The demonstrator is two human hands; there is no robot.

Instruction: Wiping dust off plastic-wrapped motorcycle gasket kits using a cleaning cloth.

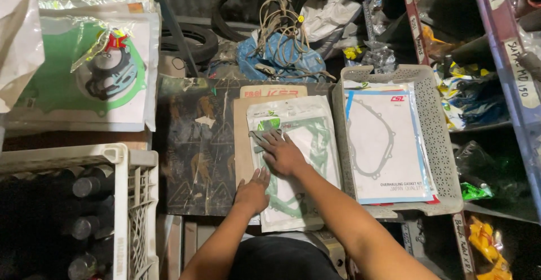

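A clear plastic packet holding green gaskets [307, 139] lies on a stack of flat cardboard packets on a dark patterned board [191, 144]. My right hand [280, 152] lies flat on the packet's upper left part, fingers spread. My left hand [253, 191] rests at the packet's left edge, fingers curled down onto it and the cardboard beneath. Neither hand lifts anything.
A grey perforated basket [437, 144] at the right holds flat gasket packets. A white crate [132, 201] with dark bottles stands at the lower left. Another gasket packet [84, 71] lies upper left. Tyres, cables and a blue bag sit behind. Shelves [507, 60] rise at the right.
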